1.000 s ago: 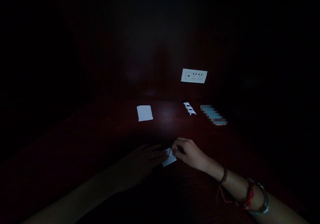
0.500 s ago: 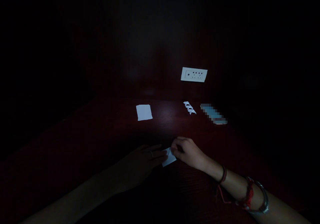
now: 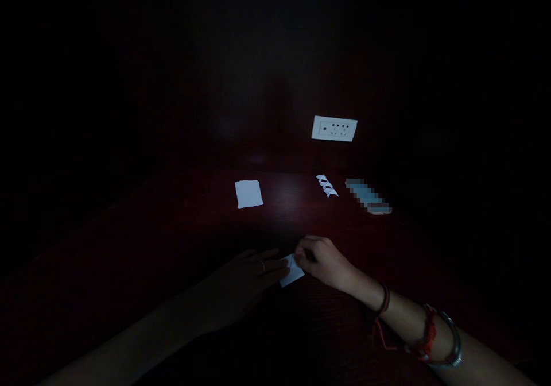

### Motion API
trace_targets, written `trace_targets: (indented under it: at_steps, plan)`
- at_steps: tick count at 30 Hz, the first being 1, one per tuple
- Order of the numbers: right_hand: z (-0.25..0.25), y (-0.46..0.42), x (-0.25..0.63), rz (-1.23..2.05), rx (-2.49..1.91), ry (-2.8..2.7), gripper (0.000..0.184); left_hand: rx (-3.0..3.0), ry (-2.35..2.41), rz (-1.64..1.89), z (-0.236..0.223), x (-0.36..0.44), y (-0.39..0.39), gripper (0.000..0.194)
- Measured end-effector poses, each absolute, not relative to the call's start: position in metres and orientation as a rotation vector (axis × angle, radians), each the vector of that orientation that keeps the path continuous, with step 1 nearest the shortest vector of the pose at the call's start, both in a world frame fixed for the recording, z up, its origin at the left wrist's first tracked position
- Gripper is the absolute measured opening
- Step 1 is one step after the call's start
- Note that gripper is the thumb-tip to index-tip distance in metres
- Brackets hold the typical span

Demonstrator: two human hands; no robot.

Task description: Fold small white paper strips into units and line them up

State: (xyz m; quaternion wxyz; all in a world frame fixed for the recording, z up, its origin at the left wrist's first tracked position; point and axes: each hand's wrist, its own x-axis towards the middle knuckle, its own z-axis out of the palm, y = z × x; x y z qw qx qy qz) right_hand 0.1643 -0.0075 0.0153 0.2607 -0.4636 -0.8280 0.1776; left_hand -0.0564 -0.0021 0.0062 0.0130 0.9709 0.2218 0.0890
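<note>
In dim light a small white paper piece (image 3: 291,274) lies on a dark red wooden table (image 3: 172,248). My left hand (image 3: 243,280) rests flat beside it, fingers stretched out with their tips pressing the paper's left edge; a ring shows on one finger. My right hand (image 3: 323,261) is curled, its fingertips pinching the paper's upper right corner. Bracelets and red cords circle my right wrist.
Farther back on the table lie a white paper rectangle (image 3: 248,193), a small row of folded white paper pieces (image 3: 326,185) and a phone (image 3: 368,196). A white socket plate (image 3: 334,128) sits on the dark wall behind.
</note>
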Motion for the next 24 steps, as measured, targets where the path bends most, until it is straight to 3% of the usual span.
trace_targets:
  at_steps: [24]
  plan:
    - [0.0159,-0.0067,0.1635,0.479,-1.252,-2.24,0.01,3.042,0.638,0.257,0.0012,-0.0572,0.0008,0.056]
